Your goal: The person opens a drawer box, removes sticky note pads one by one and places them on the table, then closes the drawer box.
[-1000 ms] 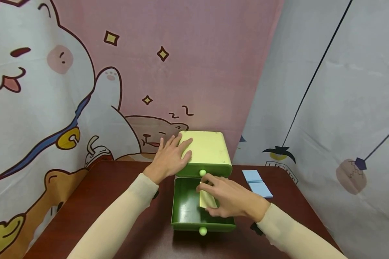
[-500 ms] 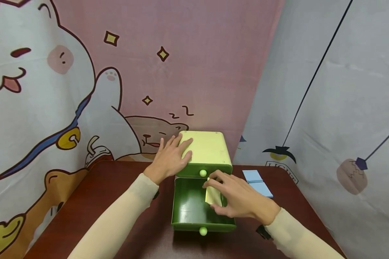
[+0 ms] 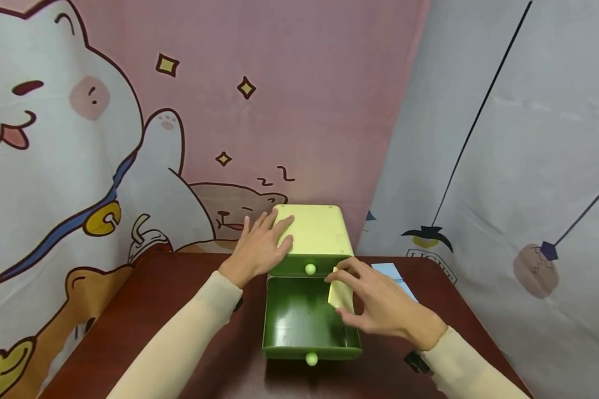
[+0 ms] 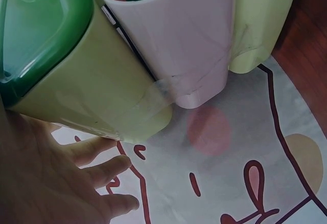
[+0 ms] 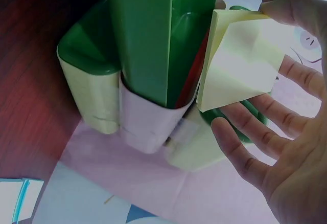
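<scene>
A small green-fronted drawer cabinet [image 3: 316,230] with a pale yellow top stands on the table, and a green drawer [image 3: 294,321] below its top one is pulled out. My left hand [image 3: 259,246] rests with spread fingers on the left part of the cabinet top; the left wrist view shows the fingers beside the yellow shell [image 4: 102,91]. Between thumb and fingertips, my right hand [image 3: 384,302] pinches a pad of yellow sticky notes [image 5: 245,55], held up over the right side of the pulled-out drawer. The pad's top sheet is bent.
Light blue sticky notes [image 3: 386,270] lie on the dark red table [image 3: 214,354] right of the cabinet, partly hidden by my right hand. A cartoon-printed cloth [image 3: 304,111] hangs behind. The drawer's round knob [image 3: 311,359] sticks out toward me.
My right hand has moved right with the yellow sticky notes, from the drawer's middle to its right side. My left hand stays on the cabinet top. The head view shifts slightly.
</scene>
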The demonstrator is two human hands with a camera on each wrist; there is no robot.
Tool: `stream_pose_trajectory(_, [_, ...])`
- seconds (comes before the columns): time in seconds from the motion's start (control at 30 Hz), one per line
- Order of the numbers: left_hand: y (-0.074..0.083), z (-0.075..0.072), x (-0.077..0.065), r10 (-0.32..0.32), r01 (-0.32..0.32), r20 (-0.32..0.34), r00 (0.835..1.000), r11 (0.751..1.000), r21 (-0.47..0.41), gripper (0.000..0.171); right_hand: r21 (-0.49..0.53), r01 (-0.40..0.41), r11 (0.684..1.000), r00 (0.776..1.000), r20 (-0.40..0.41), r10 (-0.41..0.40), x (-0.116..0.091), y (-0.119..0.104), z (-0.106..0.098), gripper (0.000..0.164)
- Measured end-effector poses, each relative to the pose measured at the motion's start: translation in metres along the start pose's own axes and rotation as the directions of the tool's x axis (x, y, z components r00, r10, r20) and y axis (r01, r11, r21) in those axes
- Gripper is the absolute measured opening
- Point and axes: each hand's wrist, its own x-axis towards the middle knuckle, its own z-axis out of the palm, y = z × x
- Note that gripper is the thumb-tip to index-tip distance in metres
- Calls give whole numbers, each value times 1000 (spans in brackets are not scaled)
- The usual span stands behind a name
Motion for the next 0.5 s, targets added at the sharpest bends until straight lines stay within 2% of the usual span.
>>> stream_pose_trajectory(0.5, [-3,0,2,2,-2,-5,1000,1000,-2,67,-15,-143,990,990,16,143,-15,9,-11,57])
